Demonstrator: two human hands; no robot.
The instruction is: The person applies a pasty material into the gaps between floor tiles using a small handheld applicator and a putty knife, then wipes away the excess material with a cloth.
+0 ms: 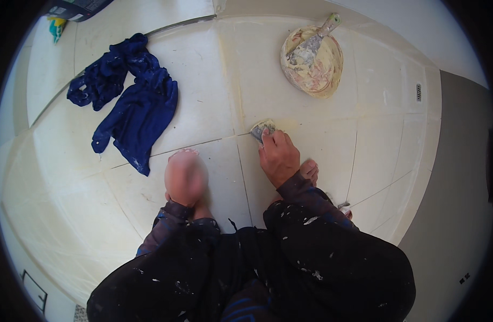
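Observation:
My right hand is closed on a small grey scraper smeared with pale yellow paste. The scraper touches the tiled floor beside a joint between tiles, where some paste also shows. To the left, my left hand hangs over my left foot; it is blurred, so its fingers cannot be made out. Something pinkish shows at its far end. Further ahead on the right stands a round tub of yellowish paste with reddish streaks. A putty knife lies across the tub, its blade coated in paste.
A crumpled dark blue cloth lies on the floor at left. A dark container and a green-and-yellow packet are at the far left. My bare right foot is beside my right wrist. A grey panel borders the right side.

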